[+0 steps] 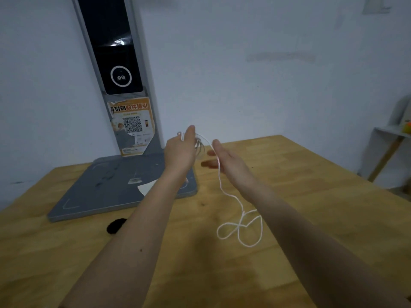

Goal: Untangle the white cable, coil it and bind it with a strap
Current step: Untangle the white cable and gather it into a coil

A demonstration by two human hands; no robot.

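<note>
Both arms stretched out over the wooden table (311, 196), winding white cable (239, 227).

Left hand (181, 152) raised at 12 o'clock, back to camera, fingers closed around blurred cable turns. Right hand (224, 158) just beside it at 1 o'clock, palm inward, fingers straight and pressed together, cable running down past it. 2 loose loops lying at 4 o'clock. Black strap (115, 226) at 8 o'clock.

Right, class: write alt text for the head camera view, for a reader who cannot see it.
Two bare arms reach over a wooden table; the left hand holds loops of white cable while the right hand guides the strand. The loose end lies looped on the table, with a black strap near a grey scale.
</note>
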